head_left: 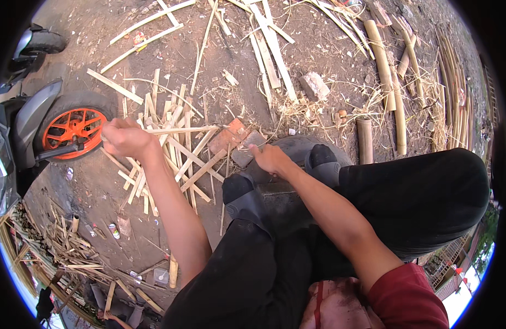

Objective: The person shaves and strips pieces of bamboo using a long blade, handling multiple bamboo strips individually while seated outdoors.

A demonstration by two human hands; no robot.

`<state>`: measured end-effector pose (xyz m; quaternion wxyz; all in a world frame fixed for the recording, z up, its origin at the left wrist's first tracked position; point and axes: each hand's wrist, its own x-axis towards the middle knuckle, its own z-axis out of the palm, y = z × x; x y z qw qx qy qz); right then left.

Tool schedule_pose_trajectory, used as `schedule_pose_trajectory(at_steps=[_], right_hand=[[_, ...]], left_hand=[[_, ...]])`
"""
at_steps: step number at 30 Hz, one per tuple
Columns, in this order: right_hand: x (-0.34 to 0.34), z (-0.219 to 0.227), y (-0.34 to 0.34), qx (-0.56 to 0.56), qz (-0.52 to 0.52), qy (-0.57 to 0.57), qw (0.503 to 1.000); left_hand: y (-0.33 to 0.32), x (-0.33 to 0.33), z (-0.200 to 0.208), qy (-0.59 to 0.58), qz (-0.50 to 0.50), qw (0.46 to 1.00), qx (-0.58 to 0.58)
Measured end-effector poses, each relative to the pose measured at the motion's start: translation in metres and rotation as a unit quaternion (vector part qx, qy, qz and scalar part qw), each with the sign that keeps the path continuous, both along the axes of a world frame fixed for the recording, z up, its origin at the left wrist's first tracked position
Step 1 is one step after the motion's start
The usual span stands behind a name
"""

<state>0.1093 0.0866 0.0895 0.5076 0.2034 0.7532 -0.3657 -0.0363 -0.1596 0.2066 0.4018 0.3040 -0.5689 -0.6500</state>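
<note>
My left hand (129, 137) is closed around one end of a pale bamboo strip (181, 130), which points right toward a broken red brick (226, 137). My right hand (272, 159) is also closed, with its thumb stretched toward a grey stone block (255, 139) beside the brick. What its fingers hold is hidden or too thin to make out. Under and around the strip lies a loose heap of split bamboo pieces (195, 159). An old black tyre (297, 143) lies on the ground by my sandalled feet.
A motorcycle wheel (74, 131) with an orange rim stands at the left. Long split strips (272, 49) and a rough stone (314, 86) lie ahead. Bamboo poles (380, 66) and shavings are on the right. A can (114, 231) and more scraps lie lower left, near another person's hand (106, 315).
</note>
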Motion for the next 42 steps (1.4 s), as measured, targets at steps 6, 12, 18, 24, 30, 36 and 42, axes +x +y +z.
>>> schedule_pose_trajectory(at_steps=[6, 12, 18, 24, 30, 36, 42], right_hand=[[-0.005, 0.013, -0.027, -0.117, -0.069, 0.051, 0.989], [-0.009, -0.002, -0.015, -0.072, -0.155, 0.031, 0.985], [-0.069, 0.040, -0.044, -0.183, -0.281, 0.093, 0.938], [-0.085, 0.128, -0.072, -0.373, -0.256, 0.166, 0.876], [-0.078, 0.170, -0.070, -0.431, -0.185, 0.194, 0.862], [-0.076, 0.183, -0.072, -0.437, -0.158, 0.179, 0.867], [-0.080, 0.187, -0.074, -0.416, -0.169, 0.185, 0.874]], left_hand=[[-0.024, 0.003, -0.020, 0.072, -0.219, 0.971, 0.059], [-0.032, 0.047, 0.009, 0.103, -0.427, 0.898, -0.009], [-0.037, 0.078, 0.038, -0.087, -0.340, 0.928, -0.128], [-0.009, 0.089, 0.028, -0.013, -0.259, 0.940, -0.220], [0.012, 0.089, 0.040, -0.002, -0.286, 0.914, -0.287], [0.010, 0.093, 0.038, -0.041, -0.352, 0.915, -0.193], [0.026, 0.090, 0.035, 0.019, -0.381, 0.919, -0.100]])
